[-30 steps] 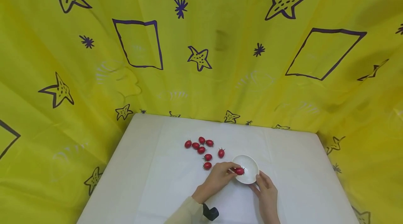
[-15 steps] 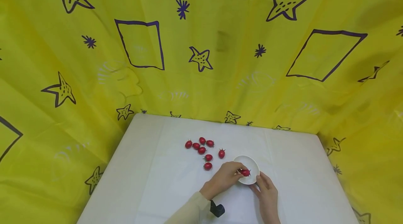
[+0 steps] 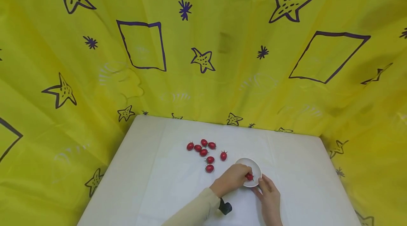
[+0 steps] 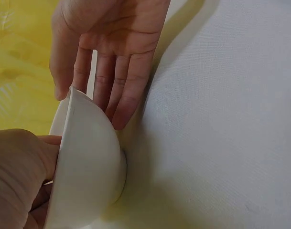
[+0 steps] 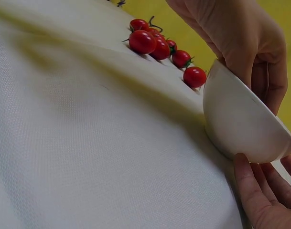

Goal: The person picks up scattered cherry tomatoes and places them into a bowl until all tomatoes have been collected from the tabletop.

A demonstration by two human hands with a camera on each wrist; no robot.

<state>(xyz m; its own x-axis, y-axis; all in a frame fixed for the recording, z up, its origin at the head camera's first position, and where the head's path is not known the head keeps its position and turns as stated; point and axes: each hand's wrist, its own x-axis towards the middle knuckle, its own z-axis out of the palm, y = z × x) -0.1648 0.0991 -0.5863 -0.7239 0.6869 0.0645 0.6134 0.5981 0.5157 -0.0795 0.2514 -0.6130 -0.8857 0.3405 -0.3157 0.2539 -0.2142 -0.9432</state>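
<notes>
A white bowl (image 3: 255, 167) stands on the white table. My left hand (image 3: 231, 179) reaches over its rim, pinching a red cherry tomato (image 3: 249, 177) low inside; the fingertips are partly hidden. My right hand (image 3: 271, 197) holds the bowl from the right. In the left wrist view, the right hand's thumb (image 4: 64, 71) is on the rim, its other fingers beside the outer wall. The right wrist view shows the left hand (image 5: 245, 45) dipping into the bowl (image 5: 241, 117). Left of the bowl lie several loose cherry tomatoes, the closest (image 3: 223, 155) just beyond the left hand.
Several more cherry tomatoes (image 3: 203, 152) form a loose group on the white tabletop (image 3: 165, 183). A yellow curtain (image 3: 235, 88) with star drawings surrounds the table's back and sides. A black device (image 3: 225, 207) sits at the left wrist.
My left hand has moved right and deeper into the bowl, carrying the cherry tomato from near the left rim to low inside. The right hand has stayed at the bowl.
</notes>
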